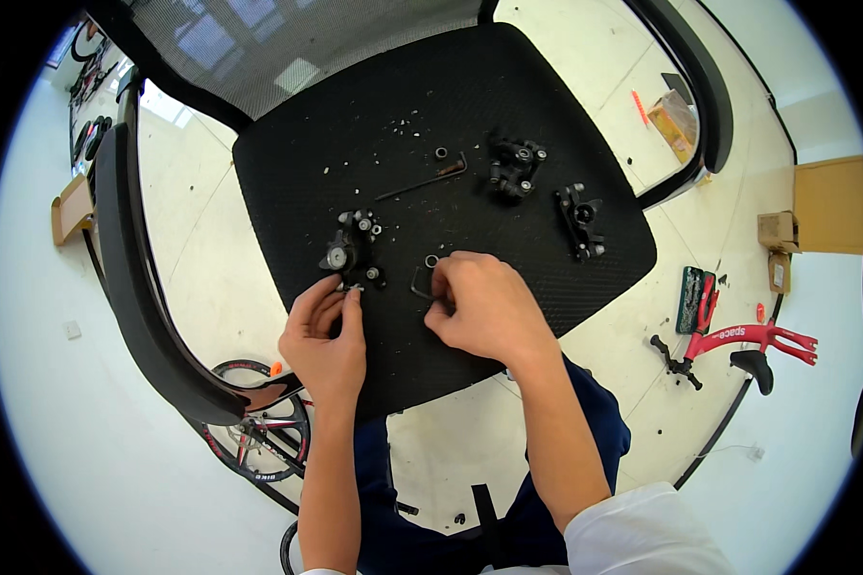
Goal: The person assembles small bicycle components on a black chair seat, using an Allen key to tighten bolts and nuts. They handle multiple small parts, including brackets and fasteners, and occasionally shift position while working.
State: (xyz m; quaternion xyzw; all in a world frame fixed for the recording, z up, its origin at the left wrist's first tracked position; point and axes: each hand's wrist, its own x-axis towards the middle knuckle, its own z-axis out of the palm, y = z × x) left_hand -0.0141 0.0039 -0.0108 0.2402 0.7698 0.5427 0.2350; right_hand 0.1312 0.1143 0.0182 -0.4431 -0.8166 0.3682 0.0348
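On the black chair seat [403, 345], a bicycle disc brake caliper [343, 251] lies at the left. The fingertips of my left hand [324, 337] are closed at its near end, round a small silver piece [357, 287] too small to name. My right hand [484, 305] is closed on a dark L-shaped hex key [416, 284], its bent end showing left of the fingers. A small metal ring [431, 261] lies beside those fingers. Two more brake calipers, one [515, 167] farther off and one [581, 222] to the right, rest on the seat.
Another hex key [422, 179] and a ring-shaped part [441, 152] lie mid-seat among pale crumbs. Armrests [129, 287] flank the seat. On the floor are a red bike frame [738, 335], a bicycle wheel [259, 422] and cardboard boxes [777, 232].
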